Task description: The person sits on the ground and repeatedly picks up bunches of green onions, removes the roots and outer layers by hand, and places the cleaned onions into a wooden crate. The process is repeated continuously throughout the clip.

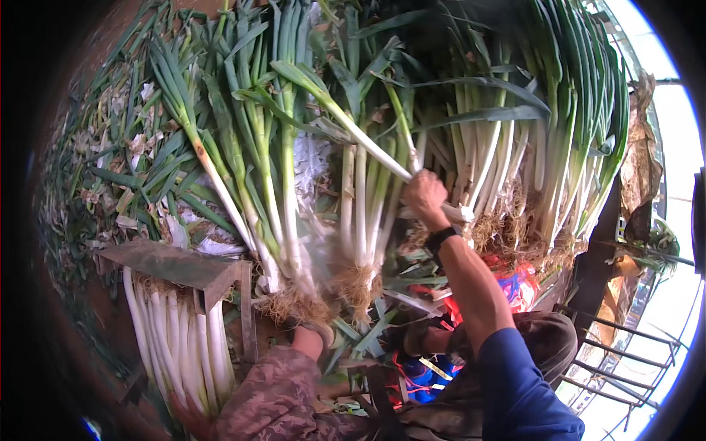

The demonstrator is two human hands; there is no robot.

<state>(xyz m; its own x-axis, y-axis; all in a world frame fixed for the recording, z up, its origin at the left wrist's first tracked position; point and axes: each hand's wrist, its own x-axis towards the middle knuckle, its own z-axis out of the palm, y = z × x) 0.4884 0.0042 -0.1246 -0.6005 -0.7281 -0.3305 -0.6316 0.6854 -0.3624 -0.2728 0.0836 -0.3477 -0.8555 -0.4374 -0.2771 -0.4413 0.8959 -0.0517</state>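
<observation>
My right hand (426, 194), with a dark band at the wrist, is closed around the white stalk of a leek or large green onion (364, 140), whose green top points up and left. My left hand (190, 416) lies at the lower left against the white stalks of a bundle (179, 342); its fingers are partly hidden, so its grip is unclear. That bundle's root ends sit under a metal ledge (165, 262). Rooted stalks (361, 220) stand or lean before me, with another group (292, 237) just left of them.
Cut leaves and peelings (138, 160) are heaped at the left. Many rooted stalks (579, 160) lean at the right. Red and blue plastic material (518, 286) lies by my legs. A metal rack (623, 353) is at the lower right.
</observation>
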